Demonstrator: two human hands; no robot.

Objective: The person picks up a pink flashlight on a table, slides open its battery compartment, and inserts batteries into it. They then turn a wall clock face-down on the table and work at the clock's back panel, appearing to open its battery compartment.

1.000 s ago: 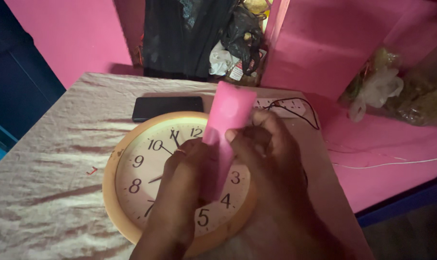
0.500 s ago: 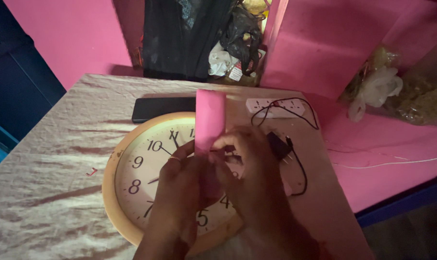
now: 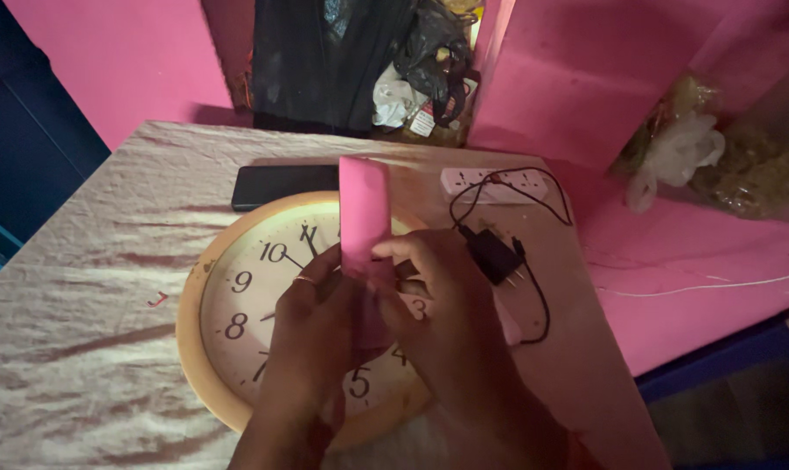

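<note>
Hands closed together on 1 folded pink paper strip [image 3: 364,213], left hand [image 3: 312,326] at 9 o'clock of its lower end, right hand [image 3: 438,305] at 3 o'clock, fingers pinched tight. Held upright over round wall clock [image 3: 212,313] on cloth-covered table [image 3: 81,261]. Black phone [image 3: 277,185] at 12 o'clock of clock, charger plug [image 3: 492,255] at 3 o'clock, white power strip [image 3: 494,183] beyond.

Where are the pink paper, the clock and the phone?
pink paper [image 3: 363,204], head view, upper part above the hands
clock [image 3: 238,296], head view, left of the dial
phone [image 3: 281,185], head view, middle of its dark face
</note>
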